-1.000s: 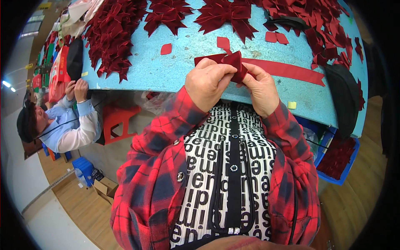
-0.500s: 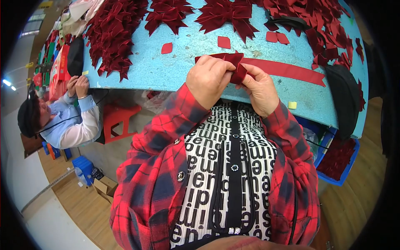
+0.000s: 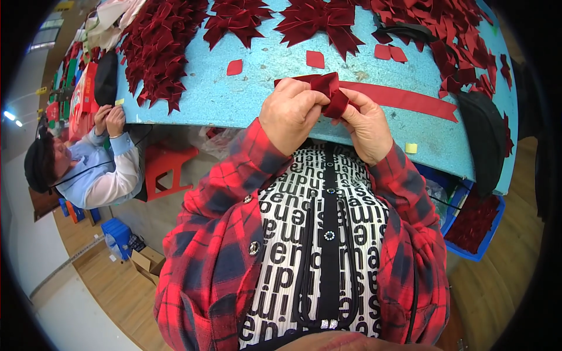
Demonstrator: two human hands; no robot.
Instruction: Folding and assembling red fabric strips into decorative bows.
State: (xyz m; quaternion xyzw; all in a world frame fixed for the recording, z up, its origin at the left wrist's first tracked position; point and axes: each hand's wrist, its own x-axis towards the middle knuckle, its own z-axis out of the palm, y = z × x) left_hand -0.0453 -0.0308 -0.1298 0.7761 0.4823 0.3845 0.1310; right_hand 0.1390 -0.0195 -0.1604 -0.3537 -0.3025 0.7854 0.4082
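- Head view: a folded piece of dark red velvet ribbon point(image 3: 329, 92) is held between both hands just above the near edge of the blue surface point(image 3: 257, 93).
- The left hand point(image 3: 291, 114) is closed around the left part of the ribbon, with the fingertips pinched on the fold.
- The right hand point(image 3: 367, 123) is closed on the ribbon's right side, thumb and fingers pressed against the cloth.
- Compared with the frame half a second earlier, the ribbon is held in nearly the same spot; the fold appears slightly more gathered between the fingers, and both hands are kept in touch with it.
- A long flat red strip point(image 3: 404, 98) is laid on the surface just behind the hands, running to the right.
- Small red cut squares point(image 3: 315, 59) are scattered on the surface beyond the hands, and heaps of finished dark red bows point(image 3: 161, 47) are piled along the far side.
- A dark rounded object point(image 3: 483, 140) is placed at the right near corner of the surface, with a blue crate of red pieces point(image 3: 477, 225) lower right, beside the surface.
- At the left, a seated co-worker point(image 3: 88, 169) in a pale blue top is seen with hands raised at the surface's left end, shifted a little since the earlier frames.
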